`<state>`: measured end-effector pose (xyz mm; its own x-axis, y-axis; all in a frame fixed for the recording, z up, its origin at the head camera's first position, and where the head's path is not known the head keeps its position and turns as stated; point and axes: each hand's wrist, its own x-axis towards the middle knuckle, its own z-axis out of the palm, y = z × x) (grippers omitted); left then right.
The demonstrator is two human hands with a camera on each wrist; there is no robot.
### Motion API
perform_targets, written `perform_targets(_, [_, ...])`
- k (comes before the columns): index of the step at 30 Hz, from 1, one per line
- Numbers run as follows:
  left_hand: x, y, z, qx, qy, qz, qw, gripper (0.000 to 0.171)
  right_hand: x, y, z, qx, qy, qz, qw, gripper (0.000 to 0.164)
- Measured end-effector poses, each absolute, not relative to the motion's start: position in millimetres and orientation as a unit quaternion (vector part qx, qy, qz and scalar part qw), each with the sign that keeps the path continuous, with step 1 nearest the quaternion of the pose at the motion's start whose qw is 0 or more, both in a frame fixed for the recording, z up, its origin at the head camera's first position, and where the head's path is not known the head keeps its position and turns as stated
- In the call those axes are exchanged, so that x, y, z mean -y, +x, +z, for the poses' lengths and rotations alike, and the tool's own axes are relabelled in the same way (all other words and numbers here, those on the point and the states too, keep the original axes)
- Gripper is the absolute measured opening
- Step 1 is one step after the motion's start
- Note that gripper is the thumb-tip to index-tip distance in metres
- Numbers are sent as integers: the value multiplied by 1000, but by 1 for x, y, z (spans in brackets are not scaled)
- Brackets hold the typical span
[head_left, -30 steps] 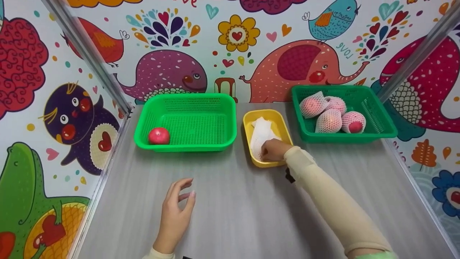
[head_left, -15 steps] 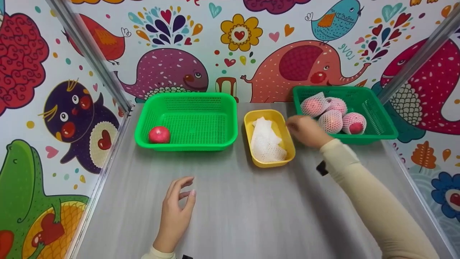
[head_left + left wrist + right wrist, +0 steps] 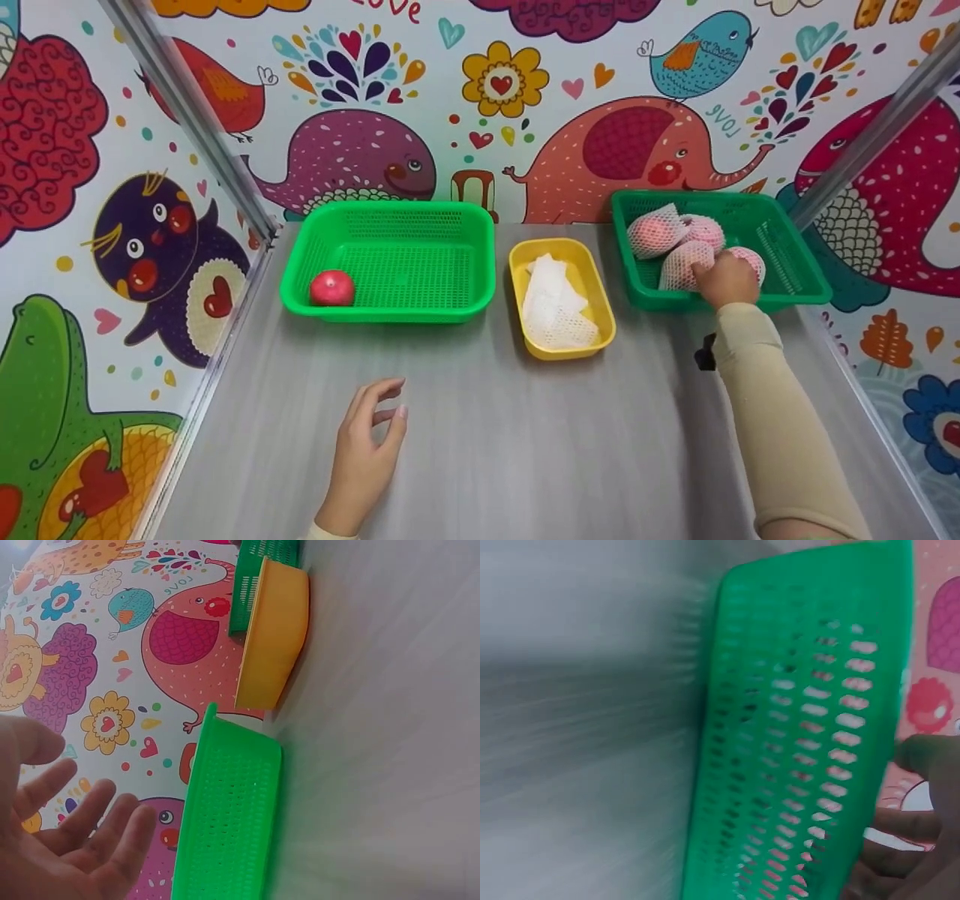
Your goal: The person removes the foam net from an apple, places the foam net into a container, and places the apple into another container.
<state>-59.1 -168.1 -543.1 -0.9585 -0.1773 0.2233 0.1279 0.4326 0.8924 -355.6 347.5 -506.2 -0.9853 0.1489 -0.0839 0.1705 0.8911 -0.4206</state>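
Note:
My right hand (image 3: 729, 279) reaches over the front rim of the dark green basket (image 3: 814, 259) and covers much of the front-right netted fruit (image 3: 754, 264). Beside its fingers sits another netted fruit (image 3: 681, 264). The right wrist view catches the thumb and fingers (image 3: 907, 825) bent over the basket's rim; cannot tell whether they grip the fruit, as the tips are hidden. Above the table at front left, my left hand (image 3: 364, 454) hovers with loosely bent, spread fingers and nothing in them. White foam nets (image 3: 551, 296) lie in the yellow tub (image 3: 606, 319) between the baskets.
On the left stands a bright green basket (image 3: 420, 309) with one bare red round fruit (image 3: 332, 288) in its front-left corner. More netted fruits (image 3: 654, 234) sit in the dark green basket. Printed wall panels and metal posts (image 3: 206, 127) enclose the grey table (image 3: 480, 450).
My right hand has left the yellow tub, leaving a net there, and moved right into the dark green basket onto the netted fruits. The left hand has stayed in place.

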Motion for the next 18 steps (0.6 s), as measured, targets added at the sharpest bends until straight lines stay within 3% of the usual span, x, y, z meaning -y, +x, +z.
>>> perform_targets(18, [162,-70,-547,842,14,-519,145,37,-343,-376,-519,-970,115,-182,116,88])
